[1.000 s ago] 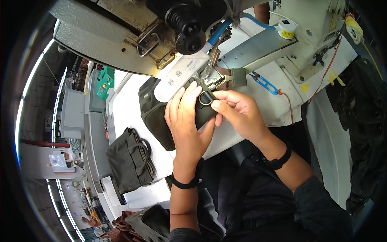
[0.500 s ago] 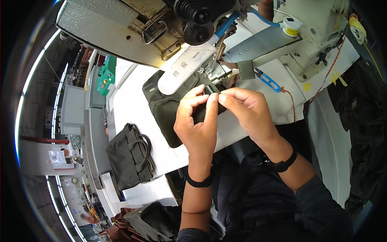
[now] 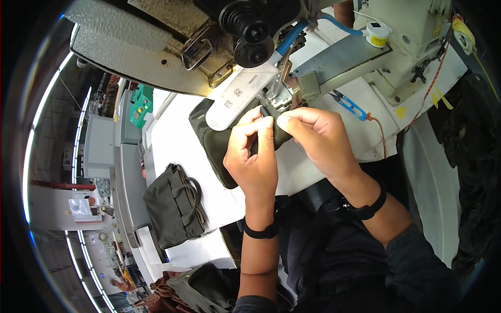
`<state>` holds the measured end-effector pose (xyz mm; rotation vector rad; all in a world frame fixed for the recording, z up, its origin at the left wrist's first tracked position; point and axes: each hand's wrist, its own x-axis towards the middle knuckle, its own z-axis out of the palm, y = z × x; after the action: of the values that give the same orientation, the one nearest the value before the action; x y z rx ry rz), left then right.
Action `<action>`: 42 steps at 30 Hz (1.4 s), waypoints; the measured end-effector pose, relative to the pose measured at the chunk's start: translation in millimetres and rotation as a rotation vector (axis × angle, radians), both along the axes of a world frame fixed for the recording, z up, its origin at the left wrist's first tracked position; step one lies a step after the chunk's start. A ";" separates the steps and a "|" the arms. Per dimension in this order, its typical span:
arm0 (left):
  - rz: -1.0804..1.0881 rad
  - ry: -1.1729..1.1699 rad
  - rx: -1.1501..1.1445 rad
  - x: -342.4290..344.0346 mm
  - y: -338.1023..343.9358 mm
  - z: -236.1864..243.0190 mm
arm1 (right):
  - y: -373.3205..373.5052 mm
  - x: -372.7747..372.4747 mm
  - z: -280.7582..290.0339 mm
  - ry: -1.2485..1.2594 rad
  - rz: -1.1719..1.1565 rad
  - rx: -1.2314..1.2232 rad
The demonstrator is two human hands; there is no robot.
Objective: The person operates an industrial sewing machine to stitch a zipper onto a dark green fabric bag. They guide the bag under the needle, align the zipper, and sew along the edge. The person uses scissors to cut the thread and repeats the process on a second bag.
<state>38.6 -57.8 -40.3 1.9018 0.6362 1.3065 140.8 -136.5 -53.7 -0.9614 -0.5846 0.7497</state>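
My left hand (image 3: 251, 161), closed in a pinch, grips a small black tab (image 3: 264, 111) on an olive fabric bag piece (image 3: 214, 151) just below the sewing machine's metal presser foot (image 3: 282, 99). The fingers of my right hand (image 3: 321, 146) are also pinched, on the olive fabric beside that tab, with the thumb tip near my left thumb. A white oblong guard (image 3: 237, 99) hangs over the piece. The tab's ring is hidden by my fingers.
The machine head (image 3: 135, 55) overhangs the white table (image 3: 164, 135). A folded olive bag (image 3: 172, 208) lies left. Blue thread snips (image 3: 350, 107) on an orange cord are at right. A green control box (image 3: 140, 104) stands far left; more bags (image 3: 203, 287) are piled low left.
My left fingers have left their spread position on the piece and moved right into a pinch at the tab. The D-ring visible earlier is now hidden. My right thumb has risen slightly.
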 end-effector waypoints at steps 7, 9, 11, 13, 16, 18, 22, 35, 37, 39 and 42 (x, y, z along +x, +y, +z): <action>0.000 0.027 0.027 0.2 8.4 -5.2 | 3.2 -2.2 10.8 -0.231 -0.154 -0.081; 0.005 0.043 0.016 2.0 13.5 -6.9 | 5.6 -2.2 10.9 -0.256 -0.184 -0.095; -0.002 0.053 -0.039 2.4 14.0 -2.4 | 9.4 -3.2 11.0 -0.268 -0.228 -0.088; -0.006 0.078 -0.054 2.8 16.0 -0.7 | 7.0 -2.6 12.1 -0.267 -0.216 -0.125; -0.002 -0.002 0.004 5.1 20.0 -4.8 | -1.6 -4.6 13.7 -0.268 -0.205 -0.127; -0.027 -0.004 -0.003 3.4 20.5 -9.1 | -12.4 -8.3 8.2 -0.305 -0.254 -0.109; -0.031 0.104 0.097 -2.5 23.4 -6.7 | -30.3 -1.2 -37.7 -0.310 -0.291 -0.106; 0.169 0.212 0.486 -6.9 13.1 5.6 | -13.1 16.4 -54.8 -0.699 -0.200 -0.058; 0.148 0.297 0.646 -11.7 5.6 7.1 | -13.0 21.1 -47.3 -0.563 -0.056 0.040; 0.126 0.351 0.747 -13.2 1.6 3.3 | -3.8 16.6 -38.1 -0.311 0.060 0.146; 0.135 0.376 0.777 -17.8 2.2 -4.3 | 5.9 21.3 -40.4 -0.211 0.188 0.091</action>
<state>20.8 -55.5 -44.6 2.8231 0.4718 1.4138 162.2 -130.6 -94.0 -0.9152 -0.8956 0.7860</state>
